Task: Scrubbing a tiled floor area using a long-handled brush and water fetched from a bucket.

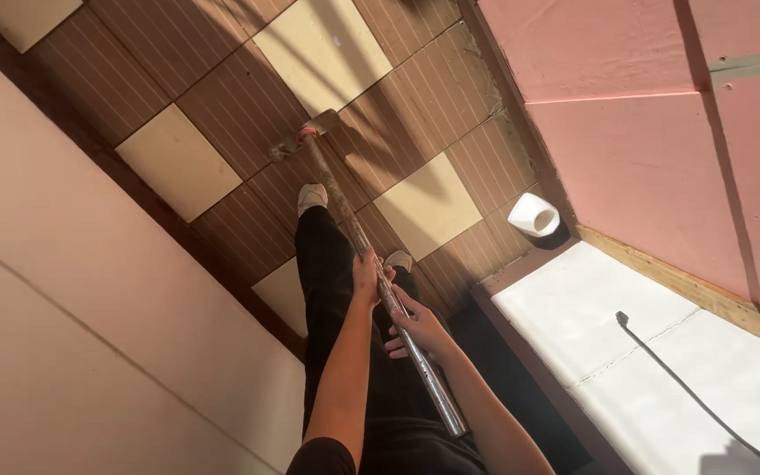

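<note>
Brown ribbed tiles and pale cream tiles cover the floor below me, laid in a checker pattern, and strong sunlight throws long shadows over them. I stand with both feet on it, in dark trousers and light shoes. With both hands I hold a long metal pole, a scraper tool; its flat head rests on the floor in front of my shoes, on a brown tile near the joint to a cream one. My left hand is closed around the shaft higher toward the head, and my right hand is closed around it nearer to the free end, so the two grips are a little apart. I think this gives me leverage and keeps the pole steady at its slant. The shiny end of the pole sticks out behind my right hand, near my body. On my right side is a pink wall with a wooden strip under it, and a white board surface where a black cable lies. A small white cup-like thing sits in the corner by the wall. On my left is a plain beige wall.
</note>
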